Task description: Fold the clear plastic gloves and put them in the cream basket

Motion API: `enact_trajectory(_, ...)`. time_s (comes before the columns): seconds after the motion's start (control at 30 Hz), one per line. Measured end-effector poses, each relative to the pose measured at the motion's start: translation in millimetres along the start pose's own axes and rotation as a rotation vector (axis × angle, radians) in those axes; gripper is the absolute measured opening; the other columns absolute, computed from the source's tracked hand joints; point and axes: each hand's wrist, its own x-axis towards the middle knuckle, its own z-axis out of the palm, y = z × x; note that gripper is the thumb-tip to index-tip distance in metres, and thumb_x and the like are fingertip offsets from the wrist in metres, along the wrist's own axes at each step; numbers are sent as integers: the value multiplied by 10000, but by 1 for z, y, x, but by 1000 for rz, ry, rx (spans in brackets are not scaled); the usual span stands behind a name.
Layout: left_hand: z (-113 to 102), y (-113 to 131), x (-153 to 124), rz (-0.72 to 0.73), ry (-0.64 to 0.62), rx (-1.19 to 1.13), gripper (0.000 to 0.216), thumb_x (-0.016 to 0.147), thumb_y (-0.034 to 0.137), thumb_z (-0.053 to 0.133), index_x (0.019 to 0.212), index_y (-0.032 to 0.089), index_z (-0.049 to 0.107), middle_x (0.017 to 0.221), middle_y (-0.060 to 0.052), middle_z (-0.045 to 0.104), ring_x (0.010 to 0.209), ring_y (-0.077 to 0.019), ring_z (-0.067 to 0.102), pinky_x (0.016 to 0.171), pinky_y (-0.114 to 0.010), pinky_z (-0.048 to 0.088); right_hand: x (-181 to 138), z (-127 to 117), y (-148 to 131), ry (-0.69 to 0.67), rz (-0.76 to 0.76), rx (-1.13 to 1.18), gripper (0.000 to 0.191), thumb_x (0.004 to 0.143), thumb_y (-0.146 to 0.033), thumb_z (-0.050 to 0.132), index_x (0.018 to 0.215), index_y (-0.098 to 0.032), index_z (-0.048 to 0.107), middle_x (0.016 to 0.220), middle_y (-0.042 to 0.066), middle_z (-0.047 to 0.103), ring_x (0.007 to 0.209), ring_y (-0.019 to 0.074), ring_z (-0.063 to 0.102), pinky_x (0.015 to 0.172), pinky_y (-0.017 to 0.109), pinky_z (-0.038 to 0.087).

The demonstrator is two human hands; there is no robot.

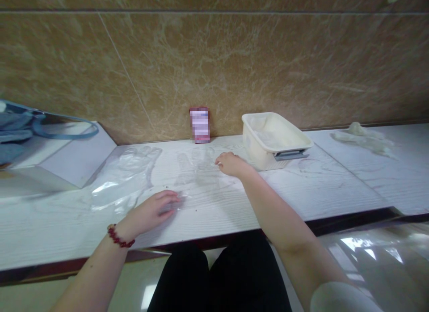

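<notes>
A clear plastic disposable glove [201, 169] lies spread on the white wood-grain table [214, 220], its outline faint. My left hand [156, 209] rests near its lower left edge, fingers stretched and thumb apart. A bit of clear film shows at those fingertips; whether they touch it I cannot make out. At the glove's right side my right hand [231, 163] has its fingers bent together on the film. More clear plastic gloves [129, 175] lie in a loose, shiny pile to the left, just beyond my left hand.
A cream plastic basin [258, 149] with a grey handle stands right of my right hand. A phone [200, 125] leans on the brown marble wall. Crumpled whitish film [365, 137] lies far right. At left, a white box [77, 158] carries a blue strapped bag [15, 128].
</notes>
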Motion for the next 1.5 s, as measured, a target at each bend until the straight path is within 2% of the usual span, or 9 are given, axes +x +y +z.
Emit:
enact_trajectory(0.2, 15, -2, 3, 5, 146, 33, 236, 819, 267, 362, 865, 184, 577, 1011, -65, 570, 969, -161, 511, 885, -331, 404, -22, -10, -8, -73, -88, 72, 349, 757, -272, 455, 1092, -217, 540, 1132, 75, 526, 1042, 224, 461, 870, 342, 351)
enact_trajectory(0.3, 7, 3, 6, -19, 189, -41, 226, 824, 282, 341, 879, 182, 536, 1003, -66, 572, 956, -166, 520, 862, -337, 415, -47, -11, -18, -116, -213, 119, 518, 702, -436, 528, 1154, -186, 491, 1157, 98, 509, 1058, 245, 449, 883, 363, 346)
enact_trajectory(0.43, -4, 3, 12, -155, 231, -190, 245, 828, 323, 329, 978, 195, 474, 1011, -60, 581, 881, -164, 563, 791, -319, 447, -62, 4, -19, -20, -355, 171, 751, 581, -483, 634, 1232, -189, 402, 1247, 98, 433, 1138, 254, 376, 930, 383, 307)
enact_trajectory(0.63, -3, -10, 28, -283, 317, -406, 207, 816, 378, 346, 886, 196, 416, 911, -61, 605, 837, -168, 586, 732, -324, 456, -34, 30, -2, 167, -308, 250, 392, 704, -312, 561, 1064, -157, 550, 1161, 109, 511, 1104, 195, 430, 923, 331, 327)
enact_trajectory(0.83, -5, -20, 52, -337, 426, -591, 358, 643, 392, 568, 912, 186, 453, 970, -63, 586, 908, -172, 557, 705, -283, 460, 3, 33, 2, 169, -59, 405, 196, 770, -265, 461, 867, -184, 611, 903, 34, 638, 814, 126, 575, 725, 225, 412)
enact_trajectory(0.97, -10, -31, 77, -566, 394, -446, 279, 682, 427, 478, 757, 171, 561, 765, -36, 620, 743, -174, 573, 654, -282, 434, 27, 25, -3, 188, 117, 389, 249, 816, -311, 388, 851, -168, 590, 813, 37, 644, 734, 120, 574, 645, 204, 395)
enact_trajectory(1.13, -9, -47, 115, -682, 518, -528, 232, 721, 332, 398, 760, 160, 549, 751, -43, 641, 702, -148, 582, 606, -243, 417, 52, 21, -13, 213, 265, 283, 280, 850, -306, 317, 910, -165, 552, 854, 71, 640, 759, 138, 582, 640, 215, 390)
enact_trajectory(1.3, -2, -61, 138, -839, 546, -273, 243, 746, 296, 385, 873, 161, 542, 764, -67, 650, 710, -166, 594, 624, -260, 414, 65, 30, -21, 211, 405, 163, 312, 858, -321, 279, 988, -173, 521, 865, 92, 635, 807, 184, 591, 639, 259, 412)
enact_trajectory(1.5, 7, -65, 140, -784, 510, -66, 274, 771, 305, 392, 978, 166, 507, 780, -74, 650, 755, -187, 596, 645, -267, 410, 70, 36, -22, 151, 506, 119, 355, 843, -404, 276, 985, -205, 533, 896, 93, 626, 831, 205, 588, 653, 299, 429)
